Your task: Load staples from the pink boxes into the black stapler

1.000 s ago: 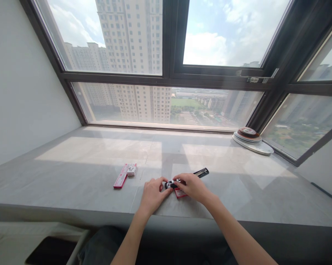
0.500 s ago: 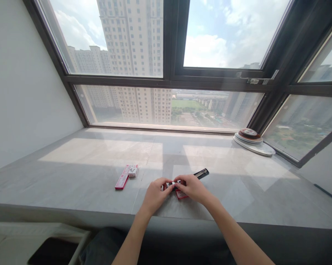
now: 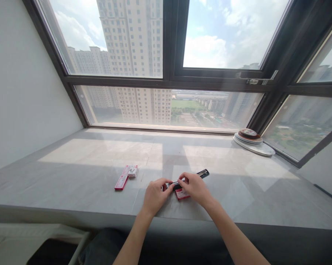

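A long black stapler (image 3: 177, 185) lies opened out at a slant between my hands, with a metal strip along its channel. Its far arm (image 3: 203, 173) sticks out to the upper right past my right hand. My left hand (image 3: 156, 194) is closed, thumb and fingers gripping the stapler's near left end. With bent fingers, my right hand (image 3: 193, 188) pinches at the middle of the stapler; whether a small piece is between the fingertips is hidden. Just below the stapler, partly under my right hand, lies a red-and-white box (image 3: 182, 194).
Left of my hands, a small white box (image 3: 133, 171) touches flat pink-and-white boxes (image 3: 121, 182) on the pale stone sill (image 3: 85, 184). A stack of plates (image 3: 250, 140) stands in the right corner by the window. The sill's front edge runs below my hands.
My right hand has shifted slightly right and up along the stapler, away from my left fingertips, uncovering more of the black channel. My left hand has barely moved.
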{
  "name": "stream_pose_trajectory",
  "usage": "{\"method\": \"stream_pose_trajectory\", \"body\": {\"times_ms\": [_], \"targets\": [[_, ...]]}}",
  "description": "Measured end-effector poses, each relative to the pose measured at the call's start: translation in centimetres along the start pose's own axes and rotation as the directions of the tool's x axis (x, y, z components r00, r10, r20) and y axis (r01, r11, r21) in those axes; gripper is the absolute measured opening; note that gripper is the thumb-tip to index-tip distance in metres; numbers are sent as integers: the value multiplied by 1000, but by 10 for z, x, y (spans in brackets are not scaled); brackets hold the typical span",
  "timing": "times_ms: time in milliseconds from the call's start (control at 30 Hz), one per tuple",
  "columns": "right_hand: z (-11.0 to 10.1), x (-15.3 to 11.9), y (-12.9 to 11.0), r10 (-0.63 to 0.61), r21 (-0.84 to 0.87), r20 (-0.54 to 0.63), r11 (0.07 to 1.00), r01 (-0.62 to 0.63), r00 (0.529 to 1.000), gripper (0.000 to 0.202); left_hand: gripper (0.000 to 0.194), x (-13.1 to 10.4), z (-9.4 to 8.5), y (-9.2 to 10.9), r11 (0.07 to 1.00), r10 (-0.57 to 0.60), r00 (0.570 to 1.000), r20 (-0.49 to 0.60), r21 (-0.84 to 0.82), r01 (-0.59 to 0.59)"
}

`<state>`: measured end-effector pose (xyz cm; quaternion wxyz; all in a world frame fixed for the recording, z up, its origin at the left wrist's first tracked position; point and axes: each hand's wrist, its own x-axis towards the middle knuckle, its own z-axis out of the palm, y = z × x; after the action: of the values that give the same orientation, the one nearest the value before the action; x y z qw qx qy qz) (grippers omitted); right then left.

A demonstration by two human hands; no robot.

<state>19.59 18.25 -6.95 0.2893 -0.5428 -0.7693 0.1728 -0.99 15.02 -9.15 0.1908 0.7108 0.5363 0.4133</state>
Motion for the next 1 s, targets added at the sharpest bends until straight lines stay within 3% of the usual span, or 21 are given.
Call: {"method": "stream_pose_trajectory", "body": {"times_ms": [100,433,733,1000], "targets": [[1,-3,3,61,-9,-44,998,-62,997,28,22,0,1,-1,1000,-23,1000,2,-22,23],[18,0,5,155,198,64,966,-165,986,29,24,0,2,-3,995,-32,999,43,-92,36],[18,-2,0,180,219,16,959,-179,984,30,10,-8,-2,3,999,51,998,-24,-3,-51],[24,-2,2,266,294,46,917,-268,963,28,13,-3,1,0,993,-14,1000,9,-116,15]]}}
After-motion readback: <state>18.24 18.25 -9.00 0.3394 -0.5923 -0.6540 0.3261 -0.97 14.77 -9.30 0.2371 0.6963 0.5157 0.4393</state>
